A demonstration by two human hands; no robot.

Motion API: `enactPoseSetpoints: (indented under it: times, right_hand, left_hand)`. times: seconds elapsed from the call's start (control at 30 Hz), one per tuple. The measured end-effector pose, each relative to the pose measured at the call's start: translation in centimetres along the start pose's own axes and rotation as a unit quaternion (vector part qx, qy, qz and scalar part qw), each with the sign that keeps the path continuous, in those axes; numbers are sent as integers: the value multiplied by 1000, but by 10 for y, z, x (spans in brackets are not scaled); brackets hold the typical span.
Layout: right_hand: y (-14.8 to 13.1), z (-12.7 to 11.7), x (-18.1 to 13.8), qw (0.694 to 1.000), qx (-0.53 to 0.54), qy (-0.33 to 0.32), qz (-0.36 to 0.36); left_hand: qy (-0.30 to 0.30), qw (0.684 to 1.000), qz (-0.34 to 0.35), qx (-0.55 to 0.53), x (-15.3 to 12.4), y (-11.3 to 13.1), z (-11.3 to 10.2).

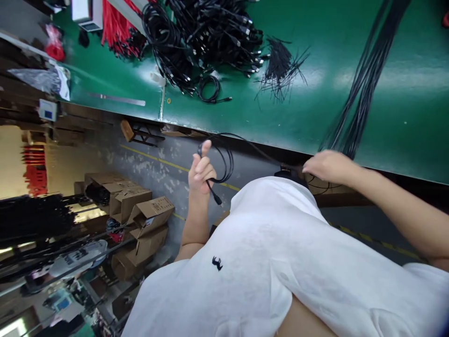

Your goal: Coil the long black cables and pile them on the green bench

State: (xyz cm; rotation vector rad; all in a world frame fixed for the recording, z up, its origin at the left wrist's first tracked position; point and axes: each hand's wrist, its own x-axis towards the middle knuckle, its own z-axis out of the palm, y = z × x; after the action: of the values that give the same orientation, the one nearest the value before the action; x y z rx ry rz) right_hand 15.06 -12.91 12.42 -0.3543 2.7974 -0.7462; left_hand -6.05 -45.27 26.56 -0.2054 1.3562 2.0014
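Note:
A black cable (229, 169) hangs in loops from my left hand (202, 171), whose fingers are curled round it in front of the table edge. Below those fingers dangles the cable's connector end (216, 199). From the loops the cable runs across to my right hand (328, 166), which pinches it near the table's front edge; that hand is slightly blurred. Just beyond my right hand lies a long bundle of straight black cables (366, 89). One coiled cable (209, 89) rests on the green table (245, 110), further off than my left hand.
A big heap of black cables (217, 35) lies on the table, with short black ties (278, 61) beside it. Red cables (119, 28) and a metal ruler (121, 99) are to the left. Cardboard boxes (150, 215) and a small stool (140, 133) stand on the floor.

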Motion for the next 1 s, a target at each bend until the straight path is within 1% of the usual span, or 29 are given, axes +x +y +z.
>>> enactPoseSetpoints:
  times: [0.03, 0.07, 0.1, 0.13, 0.17, 0.23, 0.3, 0.37, 0.43, 0.53, 0.6, 0.63, 0.67, 0.73, 0.77, 0.8, 0.83, 0.87, 0.93, 1.0]
  right_hand:
    - [-28, -5, 3, 997, 17, 3, -71]
    - [-55, -12, 8, 992, 35, 18, -119]
    - [-77, -21, 16, 987, 50, 35, -149]
    - [-93, -31, 26, 983, 63, 54, -163]
    - [-102, -40, 37, 981, 74, 69, -164]
    - [-103, -55, 55, 980, 98, 87, -147]
    - [-91, -61, 67, 978, 133, 89, -132]
    - [-79, -62, 72, 974, 170, 86, -126]
    - [-71, -60, 73, 969, 198, 90, -116]
    - [-54, -54, 70, 968, 218, 100, -79]
    - [-27, -45, 61, 974, 203, 96, -43]
    - [-9, -39, 54, 978, 182, 96, -15]
    - [11, -31, 45, 983, 153, 98, 19]
    - [47, -13, 23, 986, 81, 105, 98]
    - [60, -5, 13, 986, 46, 100, 129]
    - [65, 1, 4, 986, 14, 91, 142]
    - [62, 4, -3, 987, -9, 77, 138]
    - [51, 5, -7, 991, -21, 62, 116]
    - [9, -5, -6, 999, -3, 37, 28]
    - [-43, -25, 6, 994, 68, 18, -87]
  left_hand:
    - [-8, 999, -23, 35, 3, -7, 2]
    - [-22, 996, -50, 72, 6, -16, 4]
    - [-43, 990, -77, 107, 9, -27, 8]
    - [-70, 983, -103, 136, 10, -38, 11]
    - [-102, 974, -127, 157, 9, -50, 15]
    - [-171, 954, -169, 178, 5, -68, 21]
    - [-229, 934, -198, 189, 0, -78, 26]
    - [-260, 923, -213, 188, -3, -80, 30]
    - [-267, 922, -227, 166, -5, -78, 33]
    - [-244, 927, -263, 112, -8, -72, 35]
    - [-208, 933, -280, 86, -12, -63, 31]
    - [-181, 941, -275, 74, -14, -57, 28]
    - [-148, 953, -256, 61, -17, -49, 24]
    - [-74, 979, -187, 37, -20, -29, 15]
    - [-39, 988, -146, 26, -21, -19, 10]
    - [-11, 994, -108, 16, -22, -10, 5]
    - [7, 997, -77, 7, -21, -2, 1]
    - [17, 998, -58, 3, -19, 3, -2]
    - [13, 999, -49, 11, -12, 3, -5]
    - [-7, 997, -66, 51, -4, -8, -2]
